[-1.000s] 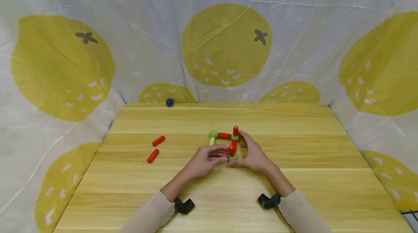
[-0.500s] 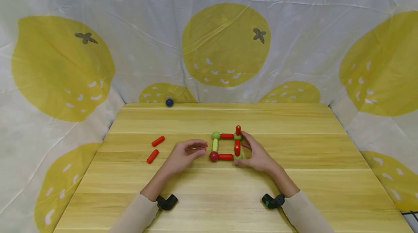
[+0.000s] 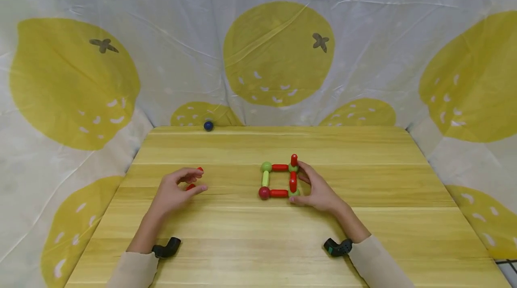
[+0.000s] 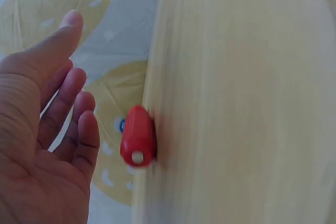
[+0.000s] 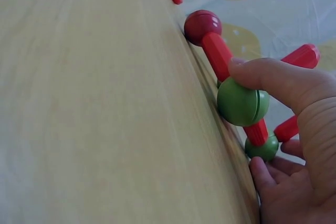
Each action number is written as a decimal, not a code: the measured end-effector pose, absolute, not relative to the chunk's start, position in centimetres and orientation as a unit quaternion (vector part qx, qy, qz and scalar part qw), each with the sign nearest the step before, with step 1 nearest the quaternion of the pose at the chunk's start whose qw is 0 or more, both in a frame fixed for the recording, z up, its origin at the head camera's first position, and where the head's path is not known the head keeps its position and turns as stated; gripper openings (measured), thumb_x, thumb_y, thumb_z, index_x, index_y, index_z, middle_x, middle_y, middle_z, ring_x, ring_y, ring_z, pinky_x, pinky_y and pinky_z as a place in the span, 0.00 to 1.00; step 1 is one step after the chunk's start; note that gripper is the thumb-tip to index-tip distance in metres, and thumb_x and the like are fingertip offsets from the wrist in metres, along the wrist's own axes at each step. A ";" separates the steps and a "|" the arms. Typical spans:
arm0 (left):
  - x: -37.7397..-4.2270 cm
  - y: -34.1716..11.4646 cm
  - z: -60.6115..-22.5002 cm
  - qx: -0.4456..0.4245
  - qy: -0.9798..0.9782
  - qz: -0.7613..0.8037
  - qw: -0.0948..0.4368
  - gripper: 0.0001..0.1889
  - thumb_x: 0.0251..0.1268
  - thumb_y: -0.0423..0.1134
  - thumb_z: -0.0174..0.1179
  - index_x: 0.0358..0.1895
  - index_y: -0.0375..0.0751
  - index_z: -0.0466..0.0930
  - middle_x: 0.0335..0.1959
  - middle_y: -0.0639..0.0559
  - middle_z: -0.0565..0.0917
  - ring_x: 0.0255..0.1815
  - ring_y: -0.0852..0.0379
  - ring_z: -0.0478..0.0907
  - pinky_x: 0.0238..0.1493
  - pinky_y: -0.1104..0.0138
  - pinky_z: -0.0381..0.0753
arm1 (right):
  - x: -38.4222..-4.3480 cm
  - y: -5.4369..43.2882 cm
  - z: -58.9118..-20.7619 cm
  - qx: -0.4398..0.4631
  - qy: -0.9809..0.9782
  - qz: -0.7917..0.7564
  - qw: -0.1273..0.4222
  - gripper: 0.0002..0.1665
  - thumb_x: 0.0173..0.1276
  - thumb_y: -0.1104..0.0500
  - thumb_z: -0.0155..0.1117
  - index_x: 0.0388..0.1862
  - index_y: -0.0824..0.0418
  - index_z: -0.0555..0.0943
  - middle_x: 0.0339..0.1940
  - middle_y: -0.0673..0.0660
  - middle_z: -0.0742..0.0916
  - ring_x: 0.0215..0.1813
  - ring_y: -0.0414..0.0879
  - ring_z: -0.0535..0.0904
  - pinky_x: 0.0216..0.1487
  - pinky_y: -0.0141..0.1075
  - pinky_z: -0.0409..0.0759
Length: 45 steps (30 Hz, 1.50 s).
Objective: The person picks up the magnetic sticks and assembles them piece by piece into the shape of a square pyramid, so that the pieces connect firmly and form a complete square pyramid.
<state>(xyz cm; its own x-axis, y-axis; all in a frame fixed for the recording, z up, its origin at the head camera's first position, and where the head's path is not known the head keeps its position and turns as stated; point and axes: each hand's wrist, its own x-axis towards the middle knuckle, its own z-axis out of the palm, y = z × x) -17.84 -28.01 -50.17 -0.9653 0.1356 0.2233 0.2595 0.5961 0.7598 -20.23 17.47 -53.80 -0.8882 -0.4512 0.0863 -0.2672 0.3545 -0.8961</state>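
Note:
A square frame of toy rods and balls lies on the table in the head view, with a dark red ball (image 3: 264, 193), a green ball (image 3: 266, 167) and a light green rod (image 3: 265, 179) on its left side. Two red rods, one the rear upright rod (image 3: 294, 159), stand up from its right corners. My right hand (image 3: 321, 191) holds that right side, thumb on the near green ball (image 5: 240, 102) and fingertips at the far one. My left hand (image 3: 169, 191), fingers apart and holding nothing, hovers by two loose red rods (image 3: 190, 186), partly covering them.
A dark blue ball (image 3: 208, 125) sits at the back edge of the wooden table (image 3: 258, 243). Behind and beside the table hangs a lemon-print cloth (image 3: 278, 54). Each wrist wears a black device (image 3: 338, 247).
My left hand has left the frame and moved left to the loose red rods. The frame shifted slightly right at first, with my right hand staying on it.

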 end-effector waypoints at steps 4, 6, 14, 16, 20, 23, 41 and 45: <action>-17.7 -29.9 -50.3 -0.079 -0.905 -0.414 0.056 0.24 0.53 0.53 0.79 0.52 0.49 0.87 0.40 0.49 0.86 0.39 0.54 0.79 0.40 0.70 0.80 | -20.2 17.5 -53.6 -0.217 0.818 -0.525 0.088 0.70 0.53 0.51 0.86 0.85 0.56 0.49 0.83 0.59 0.63 0.81 0.58 0.65 0.79 0.47 0.66; -17.6 -30.6 -50.4 -0.070 -0.910 -0.406 0.047 0.24 0.51 0.53 0.80 0.51 0.49 0.87 0.37 0.49 0.84 0.36 0.54 0.77 0.37 0.70 0.79 | -20.2 17.5 -53.4 -0.214 0.818 -0.526 0.089 0.70 0.53 0.51 0.86 0.85 0.56 0.50 0.83 0.59 0.64 0.80 0.58 0.65 0.79 0.47 0.66; -17.6 -31.6 -50.9 -0.071 -0.917 -0.392 0.013 0.25 0.48 0.53 0.82 0.49 0.47 0.87 0.34 0.49 0.84 0.31 0.56 0.79 0.32 0.70 0.81 | -20.2 17.6 -53.3 -0.210 0.819 -0.525 0.091 0.70 0.53 0.52 0.86 0.85 0.57 0.50 0.83 0.60 0.64 0.80 0.59 0.66 0.79 0.46 0.66; -17.8 -31.6 -51.2 -0.075 -0.919 -0.388 0.012 0.24 0.49 0.53 0.82 0.47 0.47 0.87 0.34 0.51 0.85 0.31 0.57 0.80 0.33 0.70 0.82 | -20.2 17.6 -53.3 -0.206 0.821 -0.524 0.092 0.70 0.53 0.51 0.86 0.85 0.57 0.50 0.83 0.60 0.64 0.80 0.58 0.66 0.79 0.45 0.66; -17.9 -31.5 -51.4 -0.080 -0.917 -0.390 0.011 0.21 0.52 0.50 0.81 0.46 0.47 0.87 0.34 0.53 0.87 0.31 0.59 0.82 0.33 0.71 0.83 | -20.2 17.6 -53.3 -0.209 0.821 -0.524 0.090 0.70 0.53 0.51 0.86 0.85 0.57 0.50 0.83 0.60 0.64 0.80 0.59 0.66 0.79 0.46 0.66; -17.9 -31.3 -51.3 -0.087 -0.913 -0.398 0.010 0.19 0.54 0.50 0.80 0.46 0.47 0.88 0.36 0.54 0.88 0.33 0.61 0.83 0.35 0.71 0.84 | -20.2 17.6 -53.3 -0.217 0.817 -0.527 0.084 0.70 0.53 0.52 0.86 0.85 0.58 0.50 0.82 0.61 0.64 0.79 0.60 0.66 0.79 0.49 0.65; -19.6 -22.2 -50.3 -0.193 -0.801 -0.563 -0.071 0.20 0.70 0.37 0.67 0.62 0.34 0.82 0.57 0.42 0.86 0.51 0.47 0.87 0.50 0.68 0.88 | -20.3 17.6 -53.4 -0.218 0.811 -0.537 0.078 0.68 0.53 0.55 0.86 0.84 0.60 0.52 0.82 0.64 0.64 0.78 0.65 0.67 0.78 0.54 0.66; -19.9 -19.2 -50.7 -0.218 -0.783 -0.576 -0.090 0.18 0.73 0.38 0.64 0.61 0.36 0.83 0.58 0.45 0.85 0.56 0.52 0.85 0.55 0.68 0.86 | -20.1 17.4 -53.5 -0.215 0.808 -0.543 0.082 0.67 0.54 0.56 0.86 0.84 0.58 0.53 0.82 0.64 0.64 0.78 0.65 0.67 0.77 0.54 0.66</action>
<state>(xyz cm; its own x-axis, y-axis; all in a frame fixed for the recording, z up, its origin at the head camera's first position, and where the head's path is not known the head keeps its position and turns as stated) -19.87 -19.25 -50.72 -0.8882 0.4462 0.1099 0.2380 0.2420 0.9406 -20.08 17.38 -53.53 -0.8941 -0.4361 0.1019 -0.2590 0.3178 -0.9121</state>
